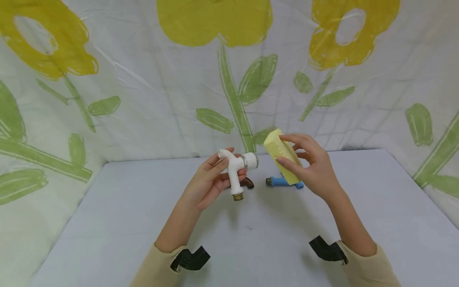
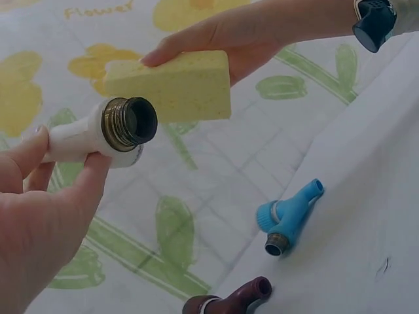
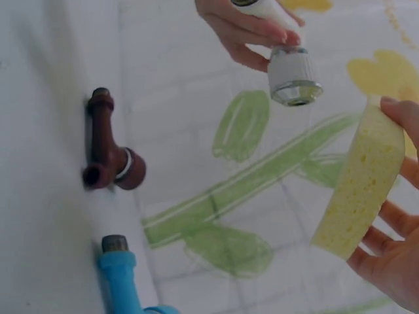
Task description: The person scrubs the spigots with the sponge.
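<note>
A white tap (image 1: 234, 169) with a ribbed knob and a brass threaded end is held up in the left hand (image 1: 209, 179), thumb on one side and fingers behind. The left wrist view looks into its threaded end (image 2: 131, 124). To the right, the right hand (image 1: 315, 167) grips a yellow sponge (image 1: 281, 155) between thumb and fingers. In the right wrist view the sponge (image 3: 363, 183) shows its pores, and the tap's knob (image 3: 294, 75) points toward the sponge's side. A small gap separates sponge and tap in the head view.
A blue tap (image 1: 281, 181) lies on the white table (image 1: 143, 215) behind the sponge. Beside it a dark brown tap (image 3: 108, 144) lies partly hidden by the left hand in the head view. A flower-printed sheet (image 1: 143, 79) hangs behind the table's far edge.
</note>
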`<state>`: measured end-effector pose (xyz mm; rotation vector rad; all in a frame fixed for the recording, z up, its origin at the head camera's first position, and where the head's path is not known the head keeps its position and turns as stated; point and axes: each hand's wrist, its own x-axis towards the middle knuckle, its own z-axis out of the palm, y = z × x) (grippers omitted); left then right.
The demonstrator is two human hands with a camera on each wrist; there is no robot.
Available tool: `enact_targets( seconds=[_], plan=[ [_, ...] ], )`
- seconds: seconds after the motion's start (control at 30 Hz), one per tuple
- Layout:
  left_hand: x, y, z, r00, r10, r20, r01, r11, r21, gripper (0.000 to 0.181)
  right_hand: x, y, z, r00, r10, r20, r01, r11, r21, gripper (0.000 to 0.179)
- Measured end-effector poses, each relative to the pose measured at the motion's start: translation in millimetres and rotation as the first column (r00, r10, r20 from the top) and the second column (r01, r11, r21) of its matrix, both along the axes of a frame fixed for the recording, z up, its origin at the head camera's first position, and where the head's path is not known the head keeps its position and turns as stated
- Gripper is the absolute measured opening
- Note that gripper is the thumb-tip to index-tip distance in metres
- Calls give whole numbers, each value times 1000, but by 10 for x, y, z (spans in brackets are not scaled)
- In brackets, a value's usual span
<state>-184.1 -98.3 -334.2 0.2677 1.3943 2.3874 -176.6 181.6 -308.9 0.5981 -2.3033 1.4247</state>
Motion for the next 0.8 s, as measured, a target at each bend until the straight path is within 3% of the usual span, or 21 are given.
enact_targets(
  seconds=[0.23, 0.43, 0.63, 0.8],
  plan=[
    [-6, -97, -36, 998, -56, -39, 57, 998, 34, 56, 37, 116, 1, 1000, -18, 3, 18, 1000, 24, 51],
    [-32, -213, -79, 992, -45, -119, 47, 999, 19, 34, 51, 228, -14, 999, -45, 3, 45, 998, 35, 51],
    [-65, -384, -99, 972, -12, -234, -27, 986, -163, 48, 80, 343, -41, 996, -84, 19, 83, 995, 55, 51],
    [-66, -528, -85, 952, -9, -305, -108, 925, -365, 42, 104, 429, -71, 994, -111, 23, 109, 992, 61, 51]
  ],
)
